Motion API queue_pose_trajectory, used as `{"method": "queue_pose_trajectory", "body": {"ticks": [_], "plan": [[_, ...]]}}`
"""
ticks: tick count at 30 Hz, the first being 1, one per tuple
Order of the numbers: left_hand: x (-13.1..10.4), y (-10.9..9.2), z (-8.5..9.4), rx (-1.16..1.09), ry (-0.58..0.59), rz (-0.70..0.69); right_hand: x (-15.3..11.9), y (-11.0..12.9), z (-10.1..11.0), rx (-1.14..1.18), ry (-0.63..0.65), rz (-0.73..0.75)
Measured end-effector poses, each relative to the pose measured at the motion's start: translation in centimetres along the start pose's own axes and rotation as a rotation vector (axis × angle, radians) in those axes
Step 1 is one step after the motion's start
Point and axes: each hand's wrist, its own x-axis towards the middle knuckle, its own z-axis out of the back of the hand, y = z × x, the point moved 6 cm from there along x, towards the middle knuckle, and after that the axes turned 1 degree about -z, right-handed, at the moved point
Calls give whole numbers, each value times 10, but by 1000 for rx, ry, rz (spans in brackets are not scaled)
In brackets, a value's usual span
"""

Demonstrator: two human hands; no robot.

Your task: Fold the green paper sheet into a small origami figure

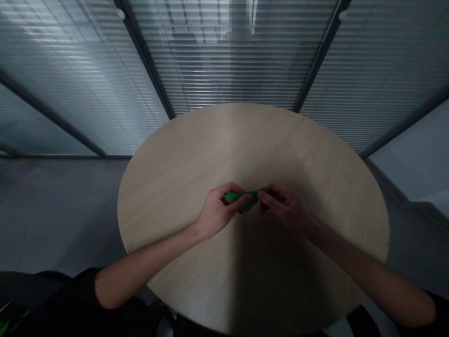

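Between my two hands, over the middle of the table, is a small bright-green object [249, 200]. It looks thin and perhaps folded, with an angled lower edge; its exact kind I cannot make out. My left hand [216, 211] is closed on its left part, the thumb lying across the front and the fingers behind. At the other end, my right hand [286, 206] pinches the green object with thumb and fingertips. Fingers cover both ends of it.
A round, light wood table [189, 154] lies under my hands, with a dark shadow over its near right part. Beyond its far edge stand glass partitions with blinds [231, 79] and dark frames. Grey floor [70, 206] shows to the left.
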Motion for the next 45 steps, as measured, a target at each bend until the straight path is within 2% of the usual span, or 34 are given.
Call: {"method": "queue_pose_trajectory", "body": {"ticks": [8,28,41,45], "plan": [[1,1,-2,-22,31,33,0,-1,3,-12,-72,9],[1,-1,1,1,6,29,0,4,4,-35,-68,8],[0,4,0,-63,12,81,3,-2,0,103,11,-63],[1,7,0,-105,5,97,2,-3,-4,44,50,-64]]}}
